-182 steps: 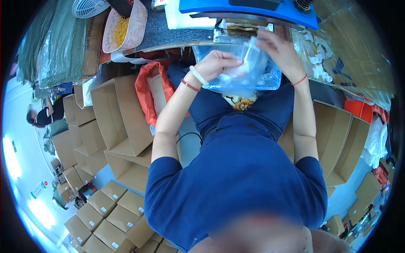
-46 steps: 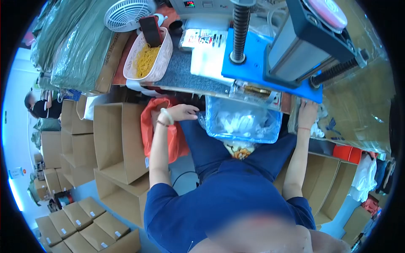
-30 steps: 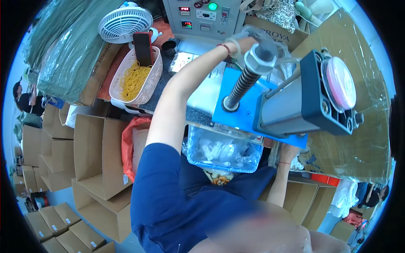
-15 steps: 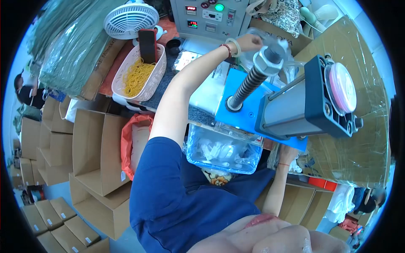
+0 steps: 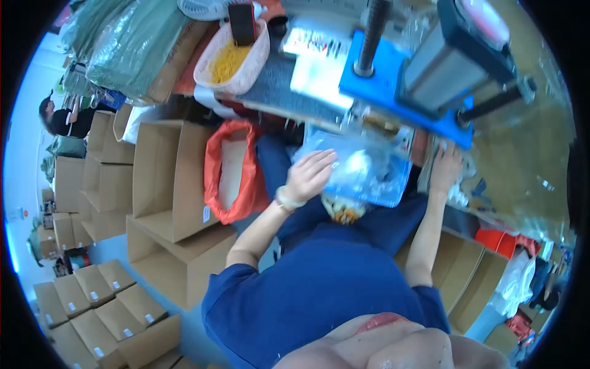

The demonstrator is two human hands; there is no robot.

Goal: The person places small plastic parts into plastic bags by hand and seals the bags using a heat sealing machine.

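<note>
Blue and boxy, the press (image 5: 384,83) is standing over the front of the table (image 5: 273,80). Below it, a blue-lined tub (image 5: 402,184) is sitting at the wearer's lap, and a clear bag (image 5: 362,147) is lying across its top. The left hand (image 5: 310,175) is reaching over the tub's left side, beside the bag, its fingers extended and slightly spread (whether it is touching the film, one cannot tell). The right hand (image 5: 447,167) is resting at the table's front edge, right of the press, above white pieces (image 5: 458,195); its fingers are pointing forward, their grip unclear. On the table's left, a white basket (image 5: 249,71) is holding yellow bands (image 5: 228,63) and a phone (image 5: 242,24). Beside the left thigh, a red bag (image 5: 213,178) is standing open next to cartons (image 5: 196,184).
</note>
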